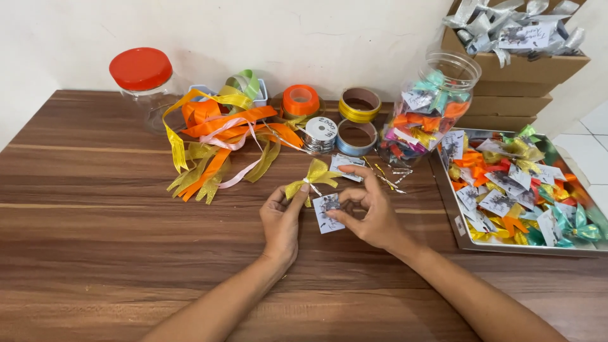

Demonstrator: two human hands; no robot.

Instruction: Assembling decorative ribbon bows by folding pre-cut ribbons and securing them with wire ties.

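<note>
My left hand (280, 220) pinches a small yellow ribbon bow (315, 174) at its knot, just above the wooden table (95, 209). My right hand (367, 209) holds a small white printed card (327, 212) between thumb and fingers, right under the bow. The bow's wire tie meets the card's top edge. Another white card (345, 163) lies on the table just behind the bow.
A heap of loose orange, yellow and pink ribbons (218, 136) lies behind, with ribbon spools (320, 133) and a red-lidded jar (142, 82). An open clear jar (430, 107) and a metal tray (457, 218) at right hold finished bows with cards. Cardboard boxes (513, 82) stand far right.
</note>
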